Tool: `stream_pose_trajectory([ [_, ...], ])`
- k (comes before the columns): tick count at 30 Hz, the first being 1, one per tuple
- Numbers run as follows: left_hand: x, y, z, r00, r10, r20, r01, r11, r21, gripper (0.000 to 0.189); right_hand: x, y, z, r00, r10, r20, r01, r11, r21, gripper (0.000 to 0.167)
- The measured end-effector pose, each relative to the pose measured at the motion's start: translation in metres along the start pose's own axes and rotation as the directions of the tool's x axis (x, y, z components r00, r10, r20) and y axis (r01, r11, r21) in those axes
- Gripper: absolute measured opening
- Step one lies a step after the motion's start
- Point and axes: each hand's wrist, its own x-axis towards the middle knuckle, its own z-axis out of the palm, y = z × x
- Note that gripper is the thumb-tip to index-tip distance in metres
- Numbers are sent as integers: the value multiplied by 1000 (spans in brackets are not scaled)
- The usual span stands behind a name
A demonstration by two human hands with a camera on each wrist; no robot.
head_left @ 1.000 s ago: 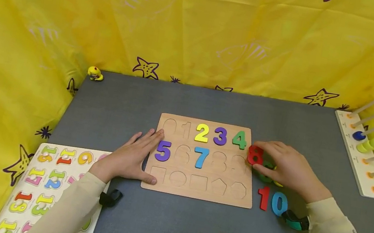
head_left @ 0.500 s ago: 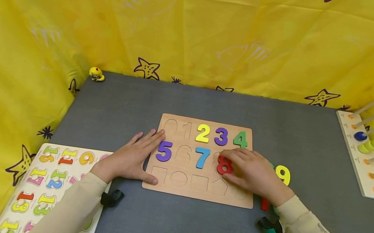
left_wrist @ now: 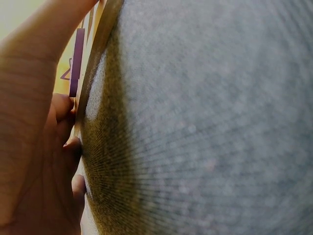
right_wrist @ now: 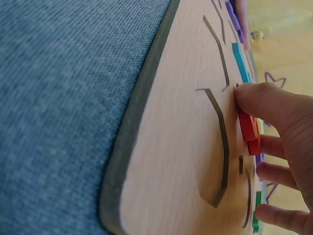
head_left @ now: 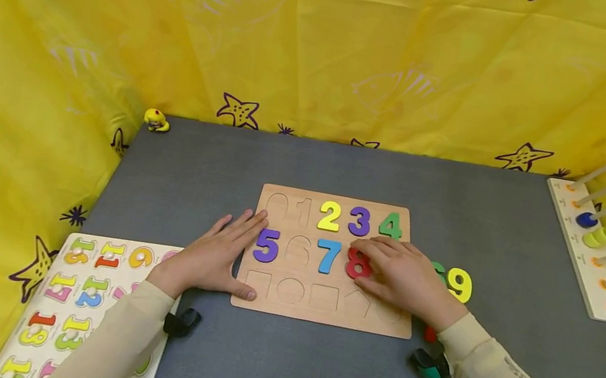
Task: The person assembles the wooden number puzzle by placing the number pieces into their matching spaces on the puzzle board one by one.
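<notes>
A wooden number puzzle board (head_left: pixel 300 312) lies in the middle of the table. My left hand (head_left: pixel 214 260) rests on its left edge, fingers spread and straight. With thumb and fingers my right hand (head_left: pixel 414 281) pinches a red number 8 (head_left: pixel 356 266) at its recess, right of the blue 7 (head_left: pixel 327 256). In the right wrist view the red 8 (right_wrist: pixel 246 125) stands proud of the board surface. A yellow 2 (head_left: pixel 329 216), purple 3 (head_left: pixel 359 222), green 4 (head_left: pixel 391 225) and purple 5 (head_left: pixel 266 246) sit on the board. The right hand hides the recesses beneath it.
Right of the board lie a yellow 9 (head_left: pixel 459 285) and a partly hidden green piece (head_left: pixel 437 269). A peg number board (head_left: pixel 49 300) is at front left, under the left sleeve. A rod counting stand (head_left: pixel 592 257) stands at right; a small yellow toy (head_left: pixel 156 119) at the back left.
My right hand has carried the red 8 leftward from beside the board to the recess next to the 7, uncovering the yellow 9. The left hand stays on the board.
</notes>
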Motion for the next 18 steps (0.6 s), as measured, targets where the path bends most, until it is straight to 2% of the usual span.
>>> stream_pose_trajectory([
  [6,1,1,0,1000,-14,19,14,1000,5,134,0,0,-2,1000,17,14,-17,1000,-4,60],
  [13,3,0,1,1000,-1,9,1,1000,-4,133,-4,-1,-4,1000,2,3,-2,1000,2,61],
  [18,1,0,0,1000,-21,23,22,1000,-7,134,-8,-1,-9,1000,15,19,-15,1000,15,62],
])
